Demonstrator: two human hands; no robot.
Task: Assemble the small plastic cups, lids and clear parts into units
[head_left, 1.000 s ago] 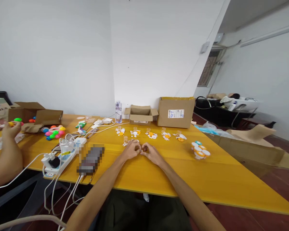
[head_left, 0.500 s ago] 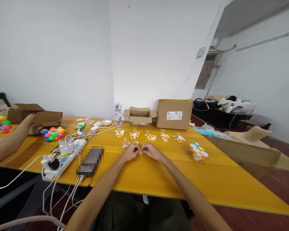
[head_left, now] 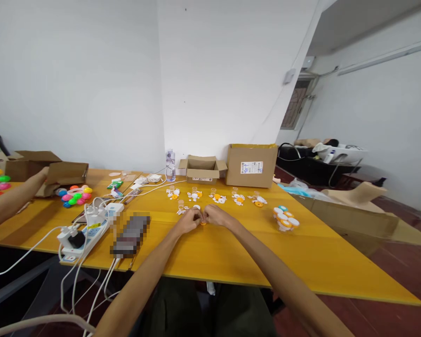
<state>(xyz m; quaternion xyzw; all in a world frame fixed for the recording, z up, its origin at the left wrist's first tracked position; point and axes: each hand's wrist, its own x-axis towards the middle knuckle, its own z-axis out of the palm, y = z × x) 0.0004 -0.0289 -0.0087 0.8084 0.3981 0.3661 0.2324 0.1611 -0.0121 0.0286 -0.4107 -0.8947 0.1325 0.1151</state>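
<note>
At the middle of the table, my left hand [head_left: 190, 220] and my right hand [head_left: 214, 215] meet with closed, bent fingers. Between and just under the fingertips shows a small orange round plastic part [head_left: 203, 223]. My left fingers pinch its side; what the right fingertips pinch is hidden. Just beyond my left hand lie small white cut-out pieces [head_left: 181, 211], a clear cup [head_left: 181, 204] and a white disc [head_left: 196, 207]. Farther back, several similar sets of clear cups, white pieces and orange rings [head_left: 174, 197] lie in a row.
Right of my hands stands a cluster of capped clear cups [head_left: 285, 218]. Behind are an open carton [head_left: 201, 175], a large closed box [head_left: 251, 166] and a bottle [head_left: 170, 165]. To the left are a phone [head_left: 131, 236], a power strip [head_left: 93, 231] with cables, and another person's arm [head_left: 17, 201].
The camera view has shifted slightly. My right fingers have curled in a little over the orange part; my left hand stays nearly in place. The other person's arm stays at the left carton.
</note>
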